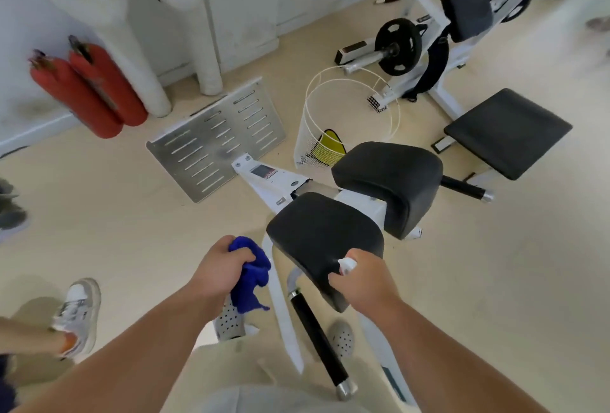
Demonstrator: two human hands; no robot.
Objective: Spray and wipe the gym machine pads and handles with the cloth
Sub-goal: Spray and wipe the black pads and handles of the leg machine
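Observation:
Two black pads sit side by side on a white gym machine: the near pad (pixel 321 234) and the far pad (pixel 389 175). My left hand (pixel 219 269) is closed around a bunched blue cloth (pixel 251 275), held just left of the near pad. My right hand (pixel 361 282) grips a small white spray bottle (pixel 346 265), its nozzle against the near pad's front edge. A black handle (pixel 317 330) with a silver cap runs down below the near pad. Another black handle (pixel 465 188) sticks out right of the far pad.
A slotted metal footplate (pixel 218 138) lies ahead on the beige floor, a white wire basket (pixel 333 122) beside it. Two red fire extinguishers (pixel 89 89) lean at the left wall. A second bench (pixel 508 132) and weight plate (pixel 397 44) stand at right. Another person's shoe (pixel 77 310) is at left.

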